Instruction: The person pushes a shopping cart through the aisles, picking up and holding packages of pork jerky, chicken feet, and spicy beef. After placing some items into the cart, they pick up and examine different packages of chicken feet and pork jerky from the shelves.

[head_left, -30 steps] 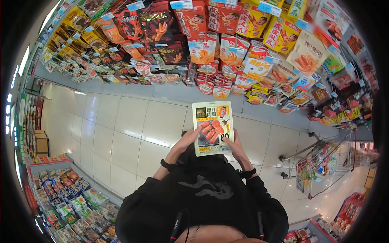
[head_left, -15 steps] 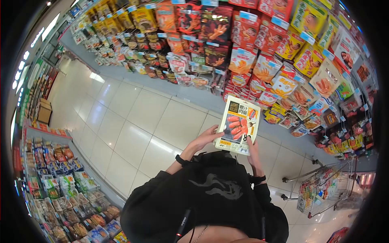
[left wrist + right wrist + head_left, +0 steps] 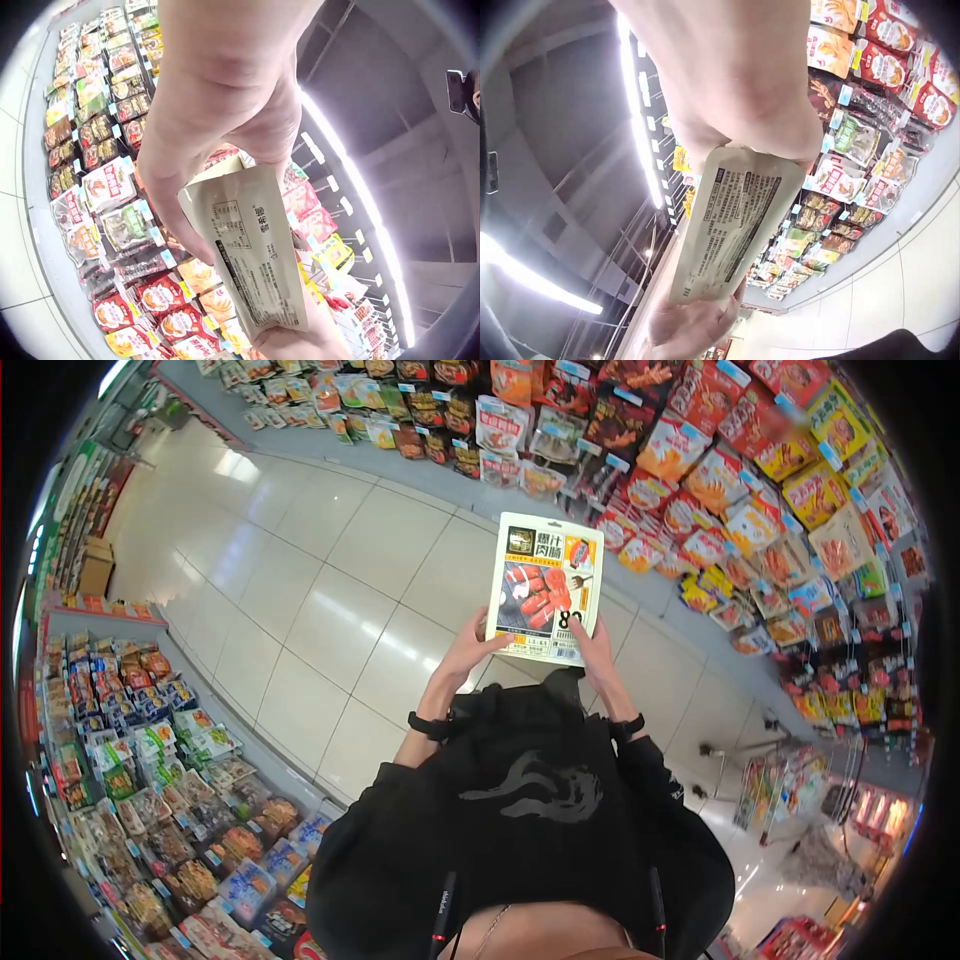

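Observation:
A flat, pale-edged pack of sausages [image 3: 545, 590] is held up in front of the body, its printed face towards the head camera. My left hand [image 3: 465, 655] grips its lower left edge, thumb across the front. At the lower right edge my right hand [image 3: 594, 650] pinches it, the thumb lying over the front near a large black number. Both wrist views show the pack's grey printed back; in the left wrist view the left hand [image 3: 217, 112] comes in from above, and in the right wrist view the right hand [image 3: 742, 97] does.
A rack of hanging snack packs [image 3: 690, 460] runs along the far side. On the left stands a low display [image 3: 180, 790] filled with packaged food. A wire shopping cart [image 3: 795, 790] with goods is at the right on the tiled floor [image 3: 290, 610].
The head view has swung left, so the rack slides rightwards across it. Both hands have raised the pack farther from the body, and it has gone from slanted to nearly upright.

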Tool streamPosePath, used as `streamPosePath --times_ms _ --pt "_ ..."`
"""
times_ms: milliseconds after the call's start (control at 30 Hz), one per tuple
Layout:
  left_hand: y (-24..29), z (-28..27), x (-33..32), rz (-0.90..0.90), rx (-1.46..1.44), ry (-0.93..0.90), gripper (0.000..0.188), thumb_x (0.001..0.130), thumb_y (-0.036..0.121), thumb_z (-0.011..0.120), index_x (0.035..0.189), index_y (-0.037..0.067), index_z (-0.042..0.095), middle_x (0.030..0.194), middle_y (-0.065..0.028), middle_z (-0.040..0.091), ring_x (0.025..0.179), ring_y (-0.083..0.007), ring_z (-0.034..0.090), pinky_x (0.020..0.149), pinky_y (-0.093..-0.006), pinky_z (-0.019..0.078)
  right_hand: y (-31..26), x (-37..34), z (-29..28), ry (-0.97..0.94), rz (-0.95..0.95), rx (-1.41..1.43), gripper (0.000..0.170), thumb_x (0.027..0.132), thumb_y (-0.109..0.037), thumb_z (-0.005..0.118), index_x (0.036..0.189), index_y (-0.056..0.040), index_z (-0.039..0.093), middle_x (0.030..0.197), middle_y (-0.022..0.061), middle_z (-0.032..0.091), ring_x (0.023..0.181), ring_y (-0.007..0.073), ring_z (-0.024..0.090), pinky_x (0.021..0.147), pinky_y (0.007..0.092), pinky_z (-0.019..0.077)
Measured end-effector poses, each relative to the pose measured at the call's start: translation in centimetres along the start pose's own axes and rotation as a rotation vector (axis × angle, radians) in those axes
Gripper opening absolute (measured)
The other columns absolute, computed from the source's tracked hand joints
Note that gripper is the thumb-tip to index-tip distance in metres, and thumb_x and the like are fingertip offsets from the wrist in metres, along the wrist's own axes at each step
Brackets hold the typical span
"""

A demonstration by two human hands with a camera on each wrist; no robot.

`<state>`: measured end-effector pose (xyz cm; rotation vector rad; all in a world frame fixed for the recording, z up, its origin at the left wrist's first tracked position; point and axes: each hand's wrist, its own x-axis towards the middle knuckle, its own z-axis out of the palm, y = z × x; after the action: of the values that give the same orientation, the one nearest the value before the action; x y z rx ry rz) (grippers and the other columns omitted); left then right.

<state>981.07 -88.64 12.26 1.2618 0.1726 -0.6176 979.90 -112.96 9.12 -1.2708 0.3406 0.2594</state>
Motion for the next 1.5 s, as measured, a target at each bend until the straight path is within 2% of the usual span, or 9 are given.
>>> streamPosePath --times_ms 300,367,433,500,633,800,1000,1233,1500 --pt "-1.9 -2.6 -2.7 0.024 -0.069 -0.068 0.072 0.084 0.01 0.073 0.142 -0.004 0.032 0.123 -0.0139 0.059 0.112 -0.0182 0.058 0.098 -0.0335 0.0448 1.0 -3.4 2.2 -0.001 -0.063 -0.05 0.054 0.09 -0.015 0.067 0.135 0.0006 0.041 0.12 0.0078 0.058 0.107 0.0126 0.057 0.09 0.0305 0.0497" --pt "-1.8 -3.0 -2.8 0.041 -0.075 -0.088 0.067 0.084 0.012 0.072 0.14 -0.002 0.038 0.129 -0.0116 0.056 0.117 -0.0182 0.054 0.101 -0.033 0.042 1.2 -4.0 2.4 -0.037 -0.031 -0.066 0.072 0.083 -0.009 0.074 0.141 -0.0012 0.032 0.126 0.0071 0.053 0.114 0.0144 0.053 0.095 0.0328 0.0477" --pt "-1.2 -3.4 -2.8 0.037 -0.016 -0.124 0.071 0.084 0.013 0.073 0.142 -0.003 0.034 0.129 -0.0134 0.056 0.118 -0.0189 0.053 0.1 -0.0337 0.043 1.0 -4.6 2.5 -0.067 0.033 -0.127 0.078 0.08 -0.01 0.077 0.142 -0.0042 0.03 0.126 0.0061 0.053 0.114 0.0147 0.053 0.095 0.033 0.0473" --pt "-3.2 -4.5 -1.7 0.039 0.058 -0.099 0.076 0.083 0.018 0.075 0.142 -0.004 0.032 0.129 -0.0145 0.056 0.118 -0.0203 0.053 0.1 -0.0332 0.0421 2.7 -4.1 1.5 -0.146 0.035 -0.115 0.077 0.081 -0.015 0.077 0.142 -0.0036 0.031 0.127 0.0062 0.052 0.115 0.0147 0.052 0.097 0.0331 0.046" --pt "-1.2 -4.1 -2.4 -0.012 0.078 -0.16 0.081 0.081 0.022 0.078 0.141 -0.005 0.031 0.128 -0.0161 0.056 0.117 -0.0204 0.055 0.098 -0.031 0.0433 2.7 -4.9 1.8 -0.131 0.022 -0.02 0.069 0.087 -0.015 0.07 0.142 -0.003 0.03 0.131 0.0073 0.049 0.119 0.0147 0.049 0.099 0.0318 0.0429" --pt "-0.7 -3.4 -2.8 -0.012 0.119 -0.183 0.082 0.08 0.024 0.079 0.141 -0.006 0.031 0.129 -0.016 0.054 0.121 -0.0205 0.051 0.102 -0.0323 0.0406 3.0 -4.6 1.5 0.003 0.024 -0.009 0.053 0.095 -0.017 0.062 0.139 -0.0013 0.037 0.126 0.007 0.054 0.112 0.0138 0.053 0.096 0.0307 0.0445" --pt "-0.3 -3.1 -2.5 0.027 0.182 -0.188 0.088 0.078 0.029 0.08 0.14 -0.008 0.03 0.133 -0.0174 0.051 0.123 -0.0221 0.049 0.103 -0.0333 0.0391 3.0 -4.2 1.5 -0.011 -0.008 0.008 0.041 0.098 -0.022 0.057 0.131 -0.0009 0.045 0.118 0.0049 0.058 0.102 0.0118 0.058 0.088 0.03 0.0487" --pt "-0.4 -2.8 -2.2 0.086 0.304 -0.231 0.091 0.076 0.034 0.081 0.141 -0.006 0.031 0.135 -0.0192 0.047 0.127 -0.0233 0.044 0.106 -0.0345 0.0335 2.7 -3.6 0.2 0.004 0.112 0.147 0.042 0.097 -0.021 0.057 0.133 -0.002 0.045 0.121 0.0065 0.058 0.106 0.0146 0.06 0.089 0.0306 0.0495" --pt "0.6 -1.3 -2.9 0.141 0.336 -0.215 0.088 0.076 0.033 0.081 0.137 -0.009 0.033 0.128 -0.0169 0.05 0.121 -0.0219 0.046 0.103 -0.0337 0.0365 2.3 -2.6 -1.5 -0.102 0.183 0.183 0.037 0.1 -0.023 0.052 0.13 -0.0018 0.048 0.12 0.007 0.062 0.105 0.0157 0.062 0.091 0.0318 0.0491"
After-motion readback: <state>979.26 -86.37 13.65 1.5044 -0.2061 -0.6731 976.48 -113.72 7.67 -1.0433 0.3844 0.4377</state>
